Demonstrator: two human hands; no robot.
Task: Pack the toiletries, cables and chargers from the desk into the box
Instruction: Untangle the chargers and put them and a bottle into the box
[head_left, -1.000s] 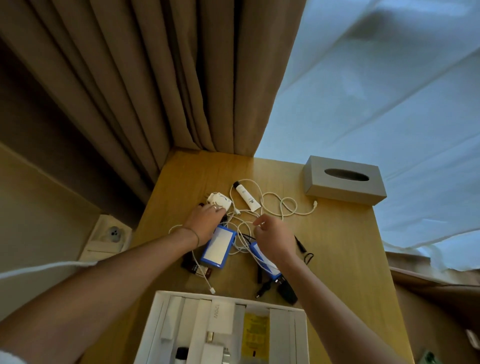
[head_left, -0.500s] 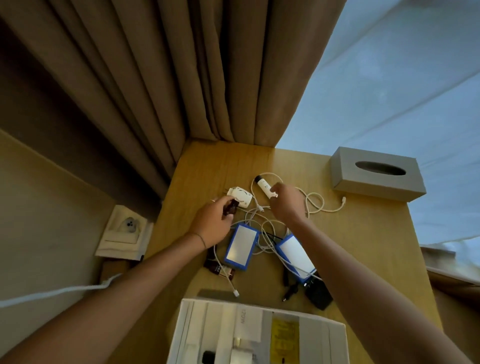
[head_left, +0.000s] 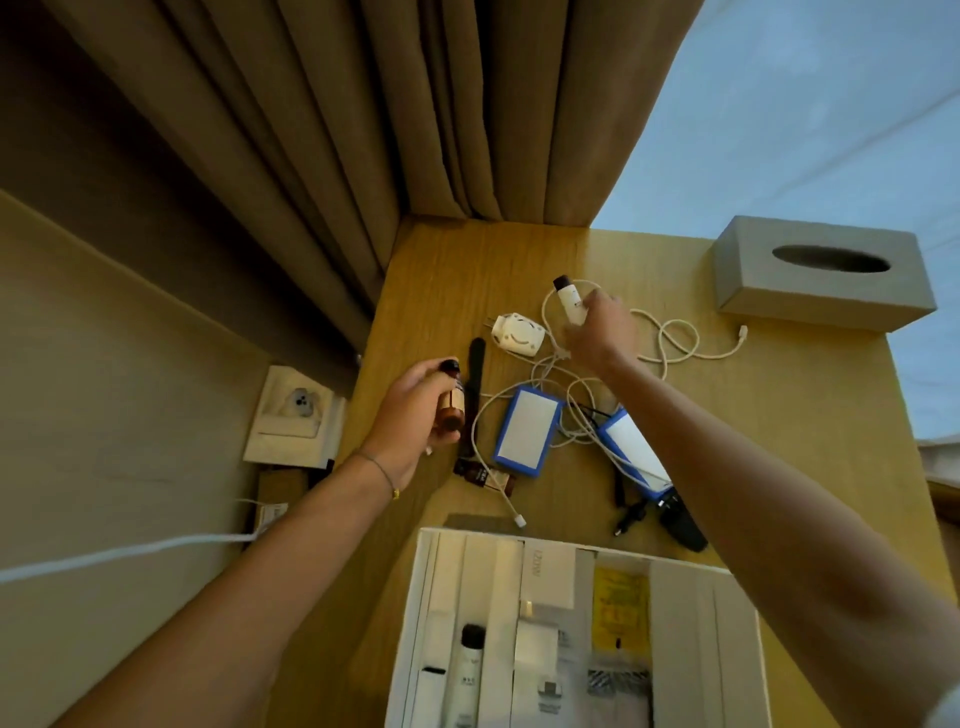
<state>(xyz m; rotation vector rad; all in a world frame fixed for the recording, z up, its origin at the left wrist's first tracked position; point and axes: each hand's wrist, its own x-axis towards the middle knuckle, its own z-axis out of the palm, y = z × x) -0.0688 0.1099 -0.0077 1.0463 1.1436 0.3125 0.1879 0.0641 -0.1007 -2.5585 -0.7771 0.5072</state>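
Observation:
My left hand (head_left: 413, 410) holds a small brown bottle (head_left: 450, 410) with a dark cap, lifted just above the desk's left side. Farther back, my right hand (head_left: 597, 330) grips a white tube (head_left: 569, 299) with a dark cap. A white charger plug (head_left: 517, 335) lies between the hands. White cables (head_left: 670, 343) tangle around two blue-edged white power banks (head_left: 527, 431) (head_left: 631, 449). A second small brown bottle (head_left: 483, 475) and black adapters (head_left: 678, 522) lie near the white box (head_left: 431, 587), which holds several toiletries at the desk's near edge.
A grey tissue box (head_left: 821, 278) stands at the back right of the wooden desk (head_left: 467, 275). Beige curtains (head_left: 363, 130) hang behind. A black stick-shaped item (head_left: 475, 374) lies by my left hand. A wall socket (head_left: 298, 410) sits left of the desk.
My left hand has lifted the small brown bottle off the desk and drawn it toward me. My right hand moved back from the power bank and closed on the white tube.

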